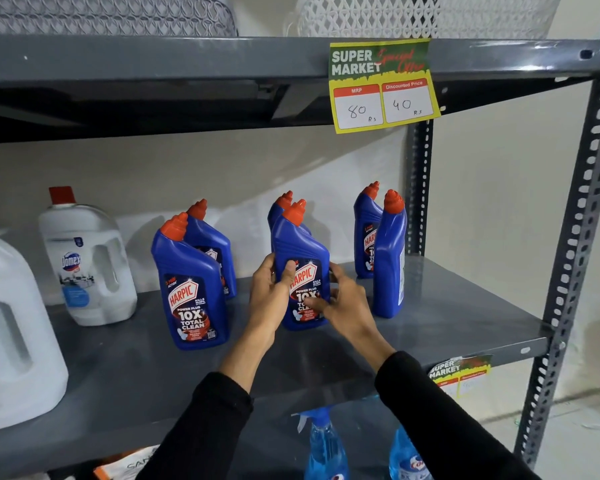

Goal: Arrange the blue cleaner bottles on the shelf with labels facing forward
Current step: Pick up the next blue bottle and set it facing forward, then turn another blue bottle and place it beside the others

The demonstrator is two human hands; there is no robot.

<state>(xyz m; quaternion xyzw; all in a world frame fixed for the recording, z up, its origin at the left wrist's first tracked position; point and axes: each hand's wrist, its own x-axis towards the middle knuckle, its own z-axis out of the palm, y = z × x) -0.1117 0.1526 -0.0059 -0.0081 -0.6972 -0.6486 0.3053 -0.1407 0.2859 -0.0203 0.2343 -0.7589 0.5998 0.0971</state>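
Several blue cleaner bottles with red caps stand on the grey shelf (447,306). The middle front bottle (300,247) shows its label forward; my left hand (269,296) grips its left side and my right hand (343,303) wraps its right side. Another bottle (279,206) stands directly behind it. The front left bottle (187,285) faces forward, with a second bottle (210,237) behind it. At the right, one bottle (388,261) stands turned sideways, its label pointing right, and the bottle behind it (366,233) shows part of its label.
Two large white jugs (87,265) (11,334) stand at the shelf's left. A yellow price tag (381,88) hangs from the upper shelf. Blue spray bottles (323,445) stand on the shelf below. A perforated upright (582,216) borders the right side.
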